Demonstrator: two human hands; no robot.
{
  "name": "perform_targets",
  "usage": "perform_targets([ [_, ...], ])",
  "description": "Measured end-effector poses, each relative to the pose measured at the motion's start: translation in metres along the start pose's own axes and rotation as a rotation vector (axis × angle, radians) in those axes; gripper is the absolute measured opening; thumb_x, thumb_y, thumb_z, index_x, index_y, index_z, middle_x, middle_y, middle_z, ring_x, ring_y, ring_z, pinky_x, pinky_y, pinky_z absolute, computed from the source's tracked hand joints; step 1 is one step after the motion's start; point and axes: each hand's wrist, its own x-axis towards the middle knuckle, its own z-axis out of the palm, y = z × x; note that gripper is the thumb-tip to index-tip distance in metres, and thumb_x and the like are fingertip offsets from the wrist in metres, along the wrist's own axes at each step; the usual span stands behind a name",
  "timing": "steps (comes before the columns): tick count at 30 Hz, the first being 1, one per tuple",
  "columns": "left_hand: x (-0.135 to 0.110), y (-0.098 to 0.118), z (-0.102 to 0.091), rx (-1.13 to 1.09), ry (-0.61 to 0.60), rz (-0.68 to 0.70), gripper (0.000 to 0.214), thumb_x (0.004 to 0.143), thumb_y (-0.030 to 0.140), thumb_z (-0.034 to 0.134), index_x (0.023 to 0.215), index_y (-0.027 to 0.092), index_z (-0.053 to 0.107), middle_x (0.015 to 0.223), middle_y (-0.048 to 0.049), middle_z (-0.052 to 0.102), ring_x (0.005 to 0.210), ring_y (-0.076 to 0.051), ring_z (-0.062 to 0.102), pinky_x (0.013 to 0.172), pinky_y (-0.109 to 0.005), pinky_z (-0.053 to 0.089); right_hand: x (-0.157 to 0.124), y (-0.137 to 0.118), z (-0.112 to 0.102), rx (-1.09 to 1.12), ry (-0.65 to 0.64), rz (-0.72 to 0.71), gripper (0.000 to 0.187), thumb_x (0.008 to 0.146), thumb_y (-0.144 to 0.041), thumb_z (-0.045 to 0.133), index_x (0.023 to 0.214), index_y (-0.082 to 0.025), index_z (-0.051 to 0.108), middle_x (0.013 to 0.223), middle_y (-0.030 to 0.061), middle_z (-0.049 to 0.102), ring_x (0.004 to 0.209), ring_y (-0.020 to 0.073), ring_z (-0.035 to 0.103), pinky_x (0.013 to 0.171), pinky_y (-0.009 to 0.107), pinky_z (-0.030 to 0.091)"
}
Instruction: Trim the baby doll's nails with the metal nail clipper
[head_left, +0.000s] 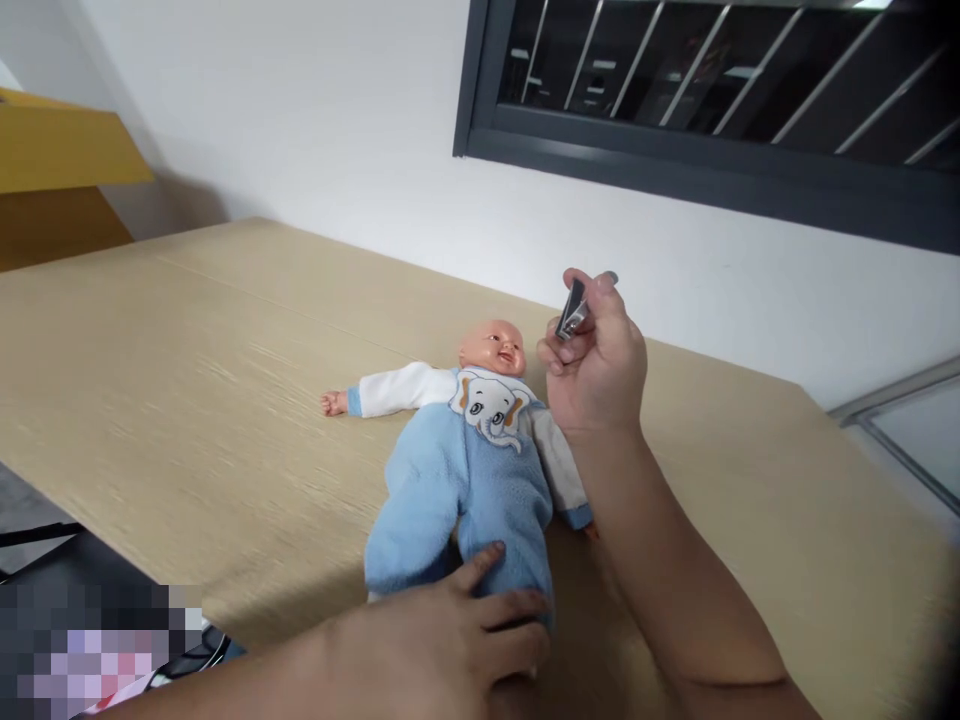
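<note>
Meanwhile, right hand (596, 365) raised with nail clippers (572, 310), left hand (442, 640) on doll (469, 450)

Bare hands (596, 365) and forearms (675, 570)

Doll's (469, 470) feet under left hand (465, 640), nail clipper (573, 310) half-hidden; lower-left corner (90, 650) pixelated
</note>
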Motion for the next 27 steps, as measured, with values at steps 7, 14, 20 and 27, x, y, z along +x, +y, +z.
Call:
perform_targets([
  [7, -0.006, -0.043, -0.038, -0.697, 0.700, -0.406, 0.043, 0.104, 0.053, 0.061, 0.134, 0.021, 0.064, 0.137, -0.0145, 0.071, 0.131, -0.029, 0.068, 0.114, -0.040, 0.054, -0.017, 0.026, 0.031, 0.386, -0.046, 0.365, 0.052, 0.080, -0.063, 0.079, 0.109, -0.023, 0.062, 0.070, -0.0065, 0.044, 0.051, 0.0057, 0.027, 0.044, 0.024, 0.020],
  [14, 0.005, -0.094, -0.025, -0.934, 1.174, -0.925, 0.041, 0.096, 0.054, 0.074, 0.117, 0.019, 0.078, 0.126, -0.0107, 0.079, 0.128, -0.027, 0.069, 0.117, -0.041, 0.049, -0.038, 0.055, 0.049, 0.324, 0.062, 0.326, 0.052, 0.085, -0.066, 0.077, 0.105, -0.024, 0.055, 0.063, -0.0116, 0.038, 0.045, 0.0051, 0.032, 0.040, 0.020, 0.028],
  [20, -0.010, -0.096, -0.025, -1.049, 1.185, -0.873, 0.032, 0.096, 0.045, 0.078, 0.117, 0.020, 0.077, 0.127, -0.0104, 0.078, 0.127, -0.026, 0.070, 0.117, -0.040, 0.048, -0.049, 0.055, 0.047, 0.246, -0.054, 0.150, 0.053, 0.085, -0.054, 0.082, 0.125, -0.028, 0.058, 0.065, -0.0104, 0.053, 0.046, 0.0082, 0.048, 0.045, 0.024, 0.045],
  [27, -0.009, -0.090, -0.017, -0.953, 1.246, -0.879, 0.028, 0.099, 0.043, 0.075, 0.117, 0.021, 0.075, 0.116, -0.0074, 0.078, 0.116, -0.023, 0.071, 0.110, -0.037, 0.051, -0.059, 0.047, 0.050, 0.194, -0.197, 0.139, 0.049, 0.084, -0.040, 0.087, 0.126, -0.030, 0.065, 0.080, -0.0058, 0.068, 0.055, 0.0112, 0.067, 0.060, 0.029, 0.060],
])
